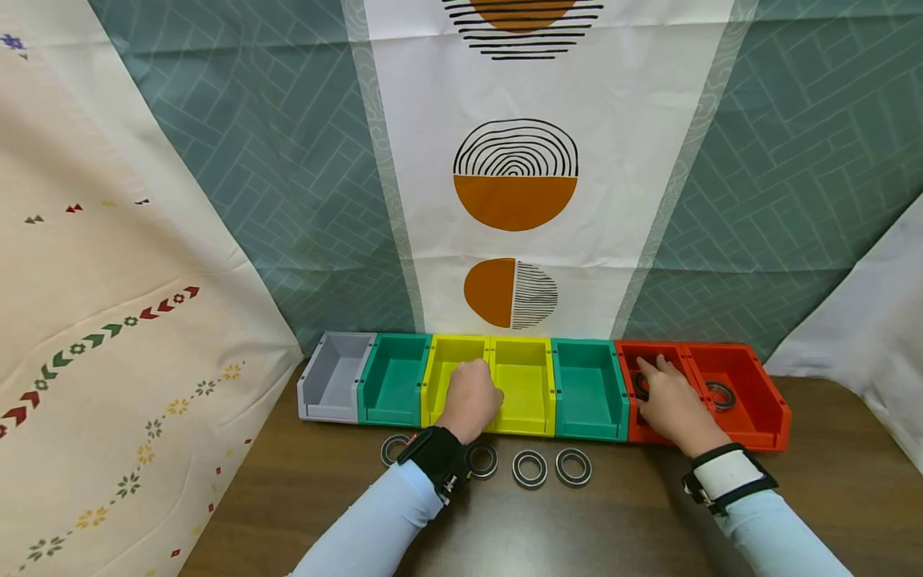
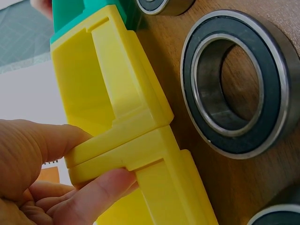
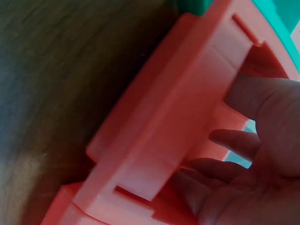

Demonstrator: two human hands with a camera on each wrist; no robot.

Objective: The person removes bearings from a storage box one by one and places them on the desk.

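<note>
My left hand point(image 1: 472, 398) is at the joined walls of two yellow bins point(image 1: 521, 385). In the left wrist view its thumb and fingers pinch that double wall from both sides. Inside the left red bin point(image 1: 630, 349), my right hand point(image 1: 676, 407) reaches down with thumb and index finger spread. A ball bearing point(image 1: 639, 386) shows partly between them; the hand covers the rest, and I cannot tell whether they grip it. In the right wrist view the fingers point(image 3: 190, 187) dip behind the bin's front wall, where the bearing is hidden.
Another bearing point(image 1: 720, 396) lies in the right red bin point(image 1: 771, 405). Several bearings, one of them here point(image 1: 573, 453), lie on the brown table point(image 1: 505, 537) before the row. Green bins point(image 1: 591, 385) and a grey bin point(image 1: 335, 381) complete it. A patterned cloth point(image 1: 519, 96) hangs behind.
</note>
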